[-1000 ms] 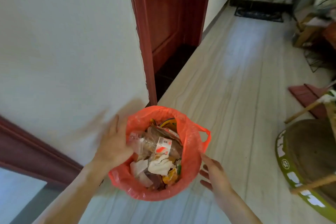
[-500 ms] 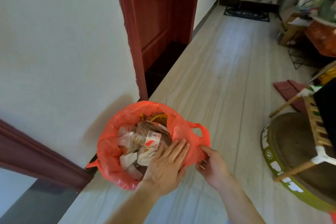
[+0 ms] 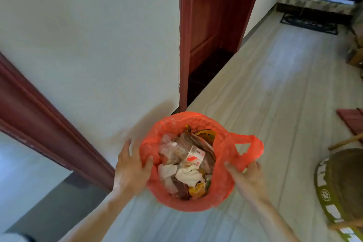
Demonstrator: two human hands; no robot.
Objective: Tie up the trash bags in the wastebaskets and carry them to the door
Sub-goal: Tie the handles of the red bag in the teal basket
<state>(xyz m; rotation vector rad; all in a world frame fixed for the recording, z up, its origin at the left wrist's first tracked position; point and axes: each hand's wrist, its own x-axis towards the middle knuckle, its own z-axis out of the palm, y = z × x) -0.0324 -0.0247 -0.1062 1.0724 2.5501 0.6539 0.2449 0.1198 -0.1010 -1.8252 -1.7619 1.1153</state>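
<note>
Trash bag point(image 3: 223, 155): thin orange film, full of litter point(image 3: 188, 175), on the floor point(image 3: 275, 84) beside the wall point(image 3: 98, 45) | handling: likely light, soft, tear-prone; take by loop handle point(image 3: 257, 143) and opposite rim | left hand point(image 3: 131, 169): grip clamped on wall-side rim, thumb inside | right hand point(image 3: 245, 179): grip pinching film below the loop.

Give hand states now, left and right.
Left hand: grips the trash bag at its left rim, thumb inside.
Right hand: pinches the trash bag's right edge.

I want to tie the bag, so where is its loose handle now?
Head view: the handle sticks out from the right side of the bag, just above the right hand that holds the bag there.
</note>
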